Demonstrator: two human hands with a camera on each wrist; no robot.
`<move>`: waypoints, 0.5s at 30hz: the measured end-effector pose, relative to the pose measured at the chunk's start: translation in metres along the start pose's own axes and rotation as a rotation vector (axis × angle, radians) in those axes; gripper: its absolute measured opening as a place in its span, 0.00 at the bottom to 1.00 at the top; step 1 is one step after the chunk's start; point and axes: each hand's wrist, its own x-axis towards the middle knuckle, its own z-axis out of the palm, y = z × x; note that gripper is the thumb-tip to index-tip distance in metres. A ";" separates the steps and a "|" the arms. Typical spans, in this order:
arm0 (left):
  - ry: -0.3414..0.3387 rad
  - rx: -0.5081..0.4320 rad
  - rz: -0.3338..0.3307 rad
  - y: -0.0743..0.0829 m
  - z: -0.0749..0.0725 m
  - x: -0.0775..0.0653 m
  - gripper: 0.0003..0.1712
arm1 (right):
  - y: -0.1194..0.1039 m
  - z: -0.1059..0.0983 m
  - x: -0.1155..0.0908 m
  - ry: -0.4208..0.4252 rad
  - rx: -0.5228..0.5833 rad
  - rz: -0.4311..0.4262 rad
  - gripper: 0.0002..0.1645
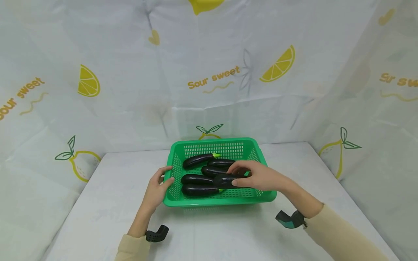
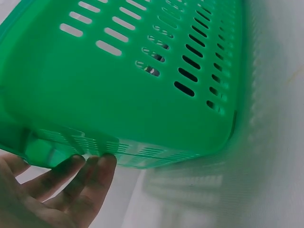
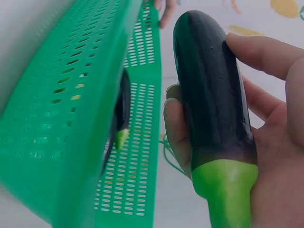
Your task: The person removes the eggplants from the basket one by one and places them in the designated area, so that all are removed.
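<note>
A green plastic basket (image 1: 219, 201) with slotted walls holds several dark purple eggplants (image 1: 200, 190) with green stem ends. My right hand (image 1: 261, 176) grips one eggplant (image 3: 213, 90) over the basket's right part, thumb on one side and fingers curled round the other. In the right wrist view its bright green cap points down, and it is outside the near wall's outline. My left hand (image 1: 156, 188) holds the basket's left rim, thumb at the inner side. The left wrist view shows its fingers (image 2: 99, 178) bent against the outside, below the rim.
The basket stands on a white-covered table (image 1: 114, 203). Behind it and at both sides hangs a white sheet (image 1: 130, 72) printed with lemons and lettering. A dark device is strapped on each wrist, below beige sleeves (image 1: 343, 232).
</note>
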 end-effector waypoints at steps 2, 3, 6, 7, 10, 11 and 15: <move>0.000 0.003 0.002 0.000 0.000 -0.001 0.25 | -0.003 -0.002 -0.003 -0.002 0.003 0.002 0.20; 0.001 0.005 0.004 0.000 -0.001 -0.001 0.25 | -0.004 -0.003 -0.004 0.000 0.002 0.007 0.20; 0.004 0.007 0.015 0.000 -0.001 0.000 0.25 | -0.007 -0.009 -0.008 0.017 -0.012 0.010 0.20; 0.003 0.006 0.020 0.000 -0.001 0.000 0.25 | -0.008 -0.011 -0.010 0.022 -0.017 0.010 0.20; 0.002 0.002 0.037 0.001 -0.001 0.002 0.25 | -0.009 -0.016 -0.013 0.036 -0.039 0.006 0.20; 0.001 0.001 0.037 0.001 -0.001 0.002 0.25 | -0.009 -0.018 -0.014 0.039 -0.046 0.004 0.20; 0.007 0.000 0.035 0.000 -0.002 0.002 0.25 | -0.011 -0.023 -0.017 0.052 -0.067 -0.004 0.20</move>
